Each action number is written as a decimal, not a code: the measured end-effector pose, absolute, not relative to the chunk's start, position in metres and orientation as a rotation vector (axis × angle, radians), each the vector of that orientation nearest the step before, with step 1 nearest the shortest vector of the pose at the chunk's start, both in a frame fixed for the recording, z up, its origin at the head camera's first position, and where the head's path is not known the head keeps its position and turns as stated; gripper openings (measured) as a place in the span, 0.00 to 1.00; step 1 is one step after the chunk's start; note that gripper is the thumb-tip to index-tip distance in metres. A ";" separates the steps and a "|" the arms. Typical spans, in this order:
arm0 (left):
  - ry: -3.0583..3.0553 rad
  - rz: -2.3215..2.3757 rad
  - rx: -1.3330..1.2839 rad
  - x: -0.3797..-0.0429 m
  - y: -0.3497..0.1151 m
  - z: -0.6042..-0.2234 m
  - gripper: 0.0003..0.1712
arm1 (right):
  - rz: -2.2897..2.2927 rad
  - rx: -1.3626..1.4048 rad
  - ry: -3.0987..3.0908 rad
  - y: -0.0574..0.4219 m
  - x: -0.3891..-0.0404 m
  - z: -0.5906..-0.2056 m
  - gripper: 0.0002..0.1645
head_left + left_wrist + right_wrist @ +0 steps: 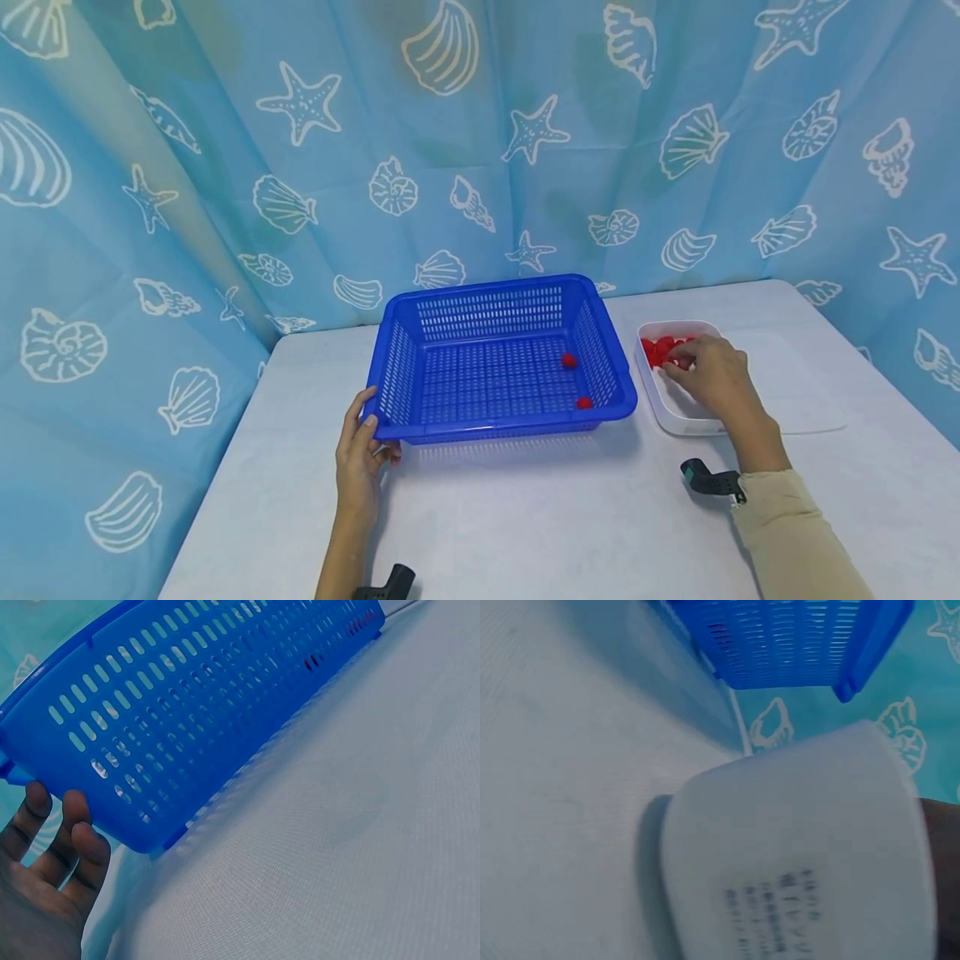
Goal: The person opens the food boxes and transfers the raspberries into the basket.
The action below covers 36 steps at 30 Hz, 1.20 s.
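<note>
Right hand point(716, 379): over the white plastic tub point(693, 427), thumb and forefinger bent toward each other at the red pieces point(660, 345); whether they pinch one, I cannot tell.
Pieces in the tub: bunched at its 12 o'clock end, mostly towards 10 o'clock from those fingertips, touching or just beside them; the right hand is much the nearer.
Tub's long axis: roughly 11 to 5 o'clock.
Blue slotted basket point(502, 427): near the tub, at 9 o'clock from it, its long axis about 9 to 3 o'clock.
Left hand point(358, 467): grips the basket's 7 o'clock corner, fingers curved and a little apart.
Pair in the basket: two red pieces, well apart from the tub's bunch, one point(568, 360) at the 3 o'clock side, one point(584, 403) near the 4 o'clock corner.
Look of the pieces: small, rounded, bright red; too small to name.
Tub's wall: white, with a printed label point(776, 915).
</note>
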<state>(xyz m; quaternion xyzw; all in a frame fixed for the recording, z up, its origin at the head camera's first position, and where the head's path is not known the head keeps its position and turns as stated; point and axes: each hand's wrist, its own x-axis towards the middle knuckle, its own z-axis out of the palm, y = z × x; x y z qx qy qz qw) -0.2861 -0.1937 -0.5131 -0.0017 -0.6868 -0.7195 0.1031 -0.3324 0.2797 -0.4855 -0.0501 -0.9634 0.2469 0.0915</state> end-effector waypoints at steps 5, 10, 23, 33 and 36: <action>-2.047 -2.087 0.010 -0.287 -0.194 -0.511 0.26 | 0.834 -0.171 -2.811 0.280 -0.330 -0.478 0.26; -2.049 -2.085 0.006 -0.287 -0.194 -0.510 0.26 | 0.880 -0.168 -2.795 0.279 -0.328 -0.475 0.28; -2.023 -2.121 -0.027 -0.287 -0.194 -0.512 0.25 | 0.850 -0.113 -2.724 0.270 -0.313 -0.454 0.27; -2.024 -2.095 -0.027 -0.287 -0.193 -0.515 0.25 | 0.817 -0.024 -2.636 0.256 -0.302 -0.438 0.23; -2.026 -2.090 -0.031 -0.287 -0.193 -0.515 0.25 | 0.824 -0.002 -2.619 0.252 -0.299 -0.433 0.23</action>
